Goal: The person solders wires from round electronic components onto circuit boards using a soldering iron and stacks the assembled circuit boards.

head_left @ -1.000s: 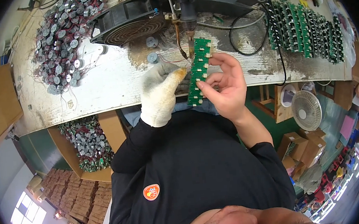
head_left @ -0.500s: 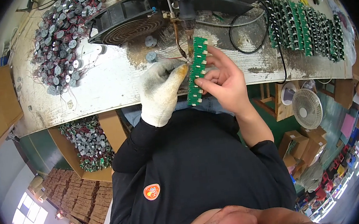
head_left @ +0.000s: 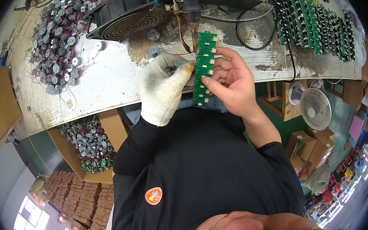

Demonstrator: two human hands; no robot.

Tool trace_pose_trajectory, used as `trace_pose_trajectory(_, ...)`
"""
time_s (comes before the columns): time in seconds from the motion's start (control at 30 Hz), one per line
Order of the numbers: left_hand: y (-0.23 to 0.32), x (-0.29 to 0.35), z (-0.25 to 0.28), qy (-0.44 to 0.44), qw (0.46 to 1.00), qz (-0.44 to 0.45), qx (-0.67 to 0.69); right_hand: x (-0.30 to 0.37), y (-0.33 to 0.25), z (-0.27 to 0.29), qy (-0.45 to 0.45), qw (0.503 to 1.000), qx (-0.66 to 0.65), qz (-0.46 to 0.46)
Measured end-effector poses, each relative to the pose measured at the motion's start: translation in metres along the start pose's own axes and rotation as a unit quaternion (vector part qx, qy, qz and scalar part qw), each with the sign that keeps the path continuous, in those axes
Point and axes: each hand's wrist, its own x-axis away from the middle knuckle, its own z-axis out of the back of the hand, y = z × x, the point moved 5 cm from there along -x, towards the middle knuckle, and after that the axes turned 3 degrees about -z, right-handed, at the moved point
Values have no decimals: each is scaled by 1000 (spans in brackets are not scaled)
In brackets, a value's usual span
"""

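Note:
My right hand (head_left: 233, 78), bare, grips a long green circuit board strip (head_left: 205, 69) between thumb and fingers. Small pale connectors line the strip's right edge, and it stands nearly lengthwise away from me. At its left edge my left hand (head_left: 164, 84), in a whitish glove with stained fingertips, is closed in a pinch. What lies between those fingertips is too small to make out. Just beyond them, the soldering iron (head_left: 194, 37) points down close to the board, with a thin metal tube (head_left: 182, 38) alongside. A round grey component (head_left: 153, 51) with thin wires lies beyond the glove.
Many wired round components (head_left: 57, 43) are heaped at the left of the worktable (head_left: 103, 93). A black fan (head_left: 130, 23) stands at the back. Rows of green boards (head_left: 312, 29) lie at the right, near a black cable (head_left: 290, 57). Below left sits a filled cardboard box (head_left: 113, 127).
The board strip has shifted slightly right and away from me, turning so more of its green face shows. My gloved hand stays pinched beside it, a little farther left.

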Motion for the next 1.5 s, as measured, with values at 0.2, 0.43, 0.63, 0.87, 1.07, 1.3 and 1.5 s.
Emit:
trace_pose_trajectory(0.2, 5, -1, 2, 1, 999, -34, -34, -1, -2, -2, -14, 999, 6, 34)
trace_pose_trajectory(0.43, 9, -2, 1, 1, 999, -14, -37, -2, -3, -2, -15, 999, 14, 37)
trace_pose_trajectory(0.63, 12, 0, 0, -2, 999, -38, -29, 1, -6, -2, -14, 999, 15, 38)
trace_pose_trajectory(0.87, 6, 2, 1, 1, 999, -25, -38, 2, 2, -2, -10, 1000, -9, 15)
trace_pose_trajectory(1.07, 6, -1, 0, -16, 999, 19, 28, -1, 3, -2, -1, 999, 14, 31)
trace_pose_trajectory(1.3, 6, 8, 31, -1, 957, -195, -217, -6, 4, -6, -8, 999, -24, -35)
trace_pose_trajectory(1.5, 24, 1, 50, 38, 901, -319, -292, -11, -2, 5, 35, 999, -24, -33)
